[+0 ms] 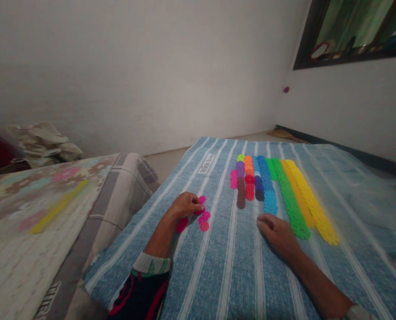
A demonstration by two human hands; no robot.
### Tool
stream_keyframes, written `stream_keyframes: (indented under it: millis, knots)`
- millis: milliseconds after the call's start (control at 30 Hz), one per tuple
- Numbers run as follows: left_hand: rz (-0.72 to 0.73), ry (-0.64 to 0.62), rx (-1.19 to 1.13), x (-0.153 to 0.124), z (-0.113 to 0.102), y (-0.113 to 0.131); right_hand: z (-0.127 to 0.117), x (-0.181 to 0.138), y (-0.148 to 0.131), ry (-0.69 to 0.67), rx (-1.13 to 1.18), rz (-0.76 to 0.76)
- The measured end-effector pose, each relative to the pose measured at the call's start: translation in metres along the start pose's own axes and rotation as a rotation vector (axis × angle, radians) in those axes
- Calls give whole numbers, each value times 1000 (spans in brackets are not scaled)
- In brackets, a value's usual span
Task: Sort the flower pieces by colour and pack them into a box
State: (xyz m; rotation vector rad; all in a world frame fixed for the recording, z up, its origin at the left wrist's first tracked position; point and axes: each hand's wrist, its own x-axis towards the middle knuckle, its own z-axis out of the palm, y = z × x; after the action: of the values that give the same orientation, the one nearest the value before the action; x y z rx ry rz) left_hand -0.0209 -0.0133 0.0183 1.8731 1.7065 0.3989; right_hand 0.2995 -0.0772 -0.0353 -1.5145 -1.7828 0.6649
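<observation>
My left hand (pixel 186 205) is in a pinch over a small group of loose pink flower-shaped discs (pixel 203 218), and one pink disc seems to be between its fingertips. Another pink disc (pixel 181 225) lies partly hidden beside the wrist. My right hand (pixel 277 231) rests with curled fingers on the striped cloth, just below a blue row of discs (pixel 270 201); whatever its fingers may hold is hidden. Beyond it, overlapping discs lie in rows by colour: yellow (pixel 313 202), green (pixel 288 200), orange (pixel 248 162), purple (pixel 240 169), brown (pixel 241 195) and a short pink row (pixel 233 179).
The blue striped cloth (pixel 214 266) covers the table, with a "With love" label (pixel 206 163) on it. A clear plastic bag (pixel 378 200) lies at the right. To the left stands a cloth-covered surface (pixel 61 235) with a floral pattern, beyond a narrow gap. A wall closes the back.
</observation>
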Motion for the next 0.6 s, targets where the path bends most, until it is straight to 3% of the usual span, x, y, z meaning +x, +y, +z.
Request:
stream_keyframes:
  millis: [233,600]
  knots:
    - [19,21,237,2,3,5,1,1,1,-1,-8,-13]
    - [37,46,263,1,5,9,1,1,2,-2,-11,-18]
